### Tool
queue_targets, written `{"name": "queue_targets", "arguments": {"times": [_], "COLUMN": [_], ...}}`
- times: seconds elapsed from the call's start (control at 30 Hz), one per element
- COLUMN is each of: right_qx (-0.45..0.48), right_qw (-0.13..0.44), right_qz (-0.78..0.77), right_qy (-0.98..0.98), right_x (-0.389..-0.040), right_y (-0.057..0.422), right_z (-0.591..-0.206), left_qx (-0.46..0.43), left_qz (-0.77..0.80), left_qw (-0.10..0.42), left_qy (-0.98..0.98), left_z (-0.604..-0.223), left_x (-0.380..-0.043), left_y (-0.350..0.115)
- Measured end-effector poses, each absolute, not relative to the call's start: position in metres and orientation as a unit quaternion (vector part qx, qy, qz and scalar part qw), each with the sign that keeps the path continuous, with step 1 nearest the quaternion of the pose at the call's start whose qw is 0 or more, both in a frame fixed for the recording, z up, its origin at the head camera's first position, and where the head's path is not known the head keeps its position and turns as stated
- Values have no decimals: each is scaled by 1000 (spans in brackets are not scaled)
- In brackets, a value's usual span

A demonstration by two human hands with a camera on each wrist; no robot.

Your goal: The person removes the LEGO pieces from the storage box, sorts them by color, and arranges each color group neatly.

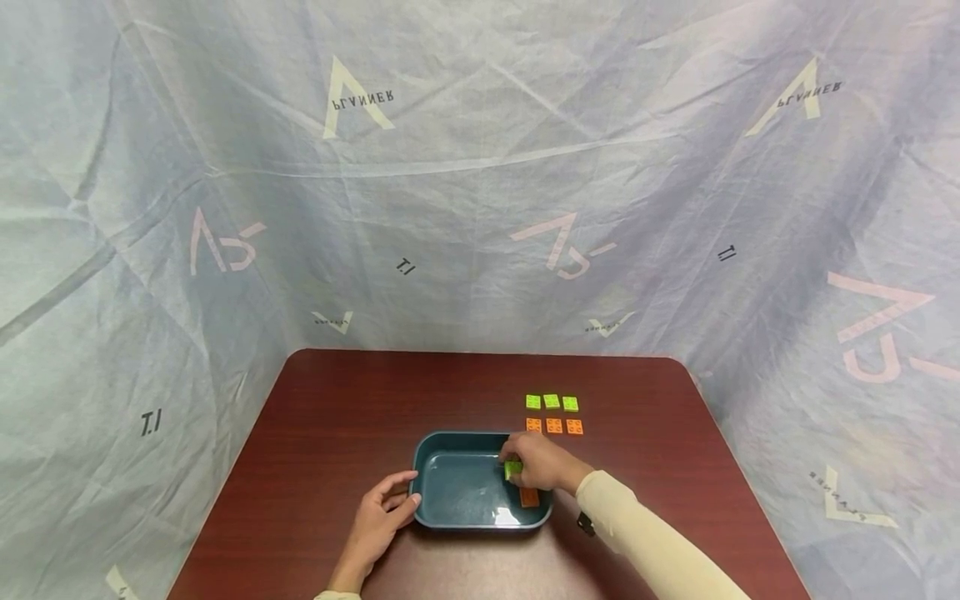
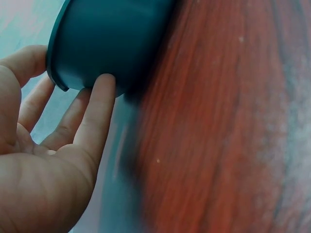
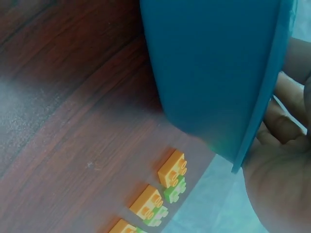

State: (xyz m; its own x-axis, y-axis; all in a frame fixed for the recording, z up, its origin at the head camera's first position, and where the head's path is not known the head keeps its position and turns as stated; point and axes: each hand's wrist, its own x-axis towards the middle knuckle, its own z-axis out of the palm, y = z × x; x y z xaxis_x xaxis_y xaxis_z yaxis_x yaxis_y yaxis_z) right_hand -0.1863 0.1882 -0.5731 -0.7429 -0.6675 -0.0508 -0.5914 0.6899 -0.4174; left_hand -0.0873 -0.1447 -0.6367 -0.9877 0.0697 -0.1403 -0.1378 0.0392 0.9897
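Note:
A dark teal tray point(image 1: 457, 527) rests on the table, with an orange toy brick point(image 1: 529, 497) in its right end. My right hand point(image 1: 542, 460) reaches over the right rim and pinches a green toy brick point(image 1: 512, 470) above the tray floor. In the right wrist view the tray wall hides that brick and the fingertips. My left hand point(image 1: 384, 510) is at the left end, its fairly straight fingers touching the outer wall and rim, as the left wrist view shows with the fingertips point(image 2: 104, 82) on the side.
Behind the tray's right side lie two rows on the table point(image 1: 337, 417): three green bricks point(image 1: 552, 401) farther back and three orange bricks point(image 1: 554, 426) nearer. A grey printed cloth point(image 1: 465, 208) hangs around the table's back and sides.

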Motion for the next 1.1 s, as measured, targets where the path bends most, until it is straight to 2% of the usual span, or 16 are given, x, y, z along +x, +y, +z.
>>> {"name": "queue_targets", "arguments": {"times": [0.2,0.5,0.73,1.1], "right_qx": [-322,-324,-314,-280], "right_qw": [114,81,84,39], "right_qz": [-241,-285,-327,-364], "right_qy": [909,898,887,887], "right_x": [-187,-187,-186,-189], "right_y": [194,201,208,222], "right_z": [-570,-566,-563,-558], "left_qx": [-43,-44,-42,-27], "left_qz": [692,692,692,691], "left_qw": [79,80,82,78], "left_qy": [716,716,716,719], "left_z": [-637,-637,-638,-636], "left_x": [-89,-88,-89,-87], "left_y": [-144,-144,-145,-145]}}
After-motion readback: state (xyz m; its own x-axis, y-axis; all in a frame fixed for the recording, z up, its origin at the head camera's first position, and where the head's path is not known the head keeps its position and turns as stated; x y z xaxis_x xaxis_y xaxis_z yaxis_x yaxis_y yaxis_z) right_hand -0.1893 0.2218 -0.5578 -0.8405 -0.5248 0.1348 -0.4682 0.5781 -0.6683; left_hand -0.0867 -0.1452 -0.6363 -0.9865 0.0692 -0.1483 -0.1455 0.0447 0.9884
